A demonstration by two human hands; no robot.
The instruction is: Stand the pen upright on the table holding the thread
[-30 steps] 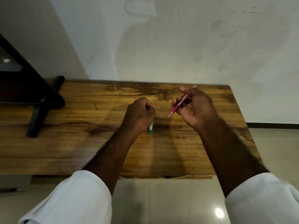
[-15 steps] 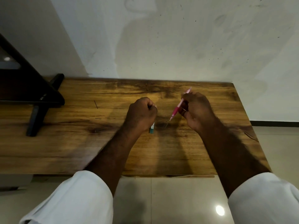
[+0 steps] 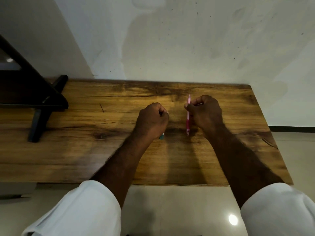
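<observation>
**woodgrain_77:** Since everyone keeps asking what the setup is, biggest stuff first: stained white wall behind, long wooden table pushed up against it, glossy floor tiles in front. On the left end of the table there's a dark stand with an angled leg. Both arms reach out of rolled white sleeves.

**penpal_dan:** And the hands?

**woodgrain_77:** Left hand is a closed fist over the table's middle, wrapped around a teal pen, so only the bottom end pokes out below the fist. Right hand has its fingers curled round a pink pen.

**penpal_dan:** Anything different from a second ago?

**woodgrain_77:** Yeah, the pink one. It was slanted, tip aimed down toward the left hand. Now it stands nearly straight up and down, tip just above or on the wood, can't tell which. The hand has drifted a bit right too. Left fist hasn't budged. My read: the right hand is mid-fiddle with its pen and the left is just parking its one.

**penpal_dan:** Any brand on the pens?

**woodgrain_77:** Nope, way too small and blurry. No readable writing anywhere.
</observation>
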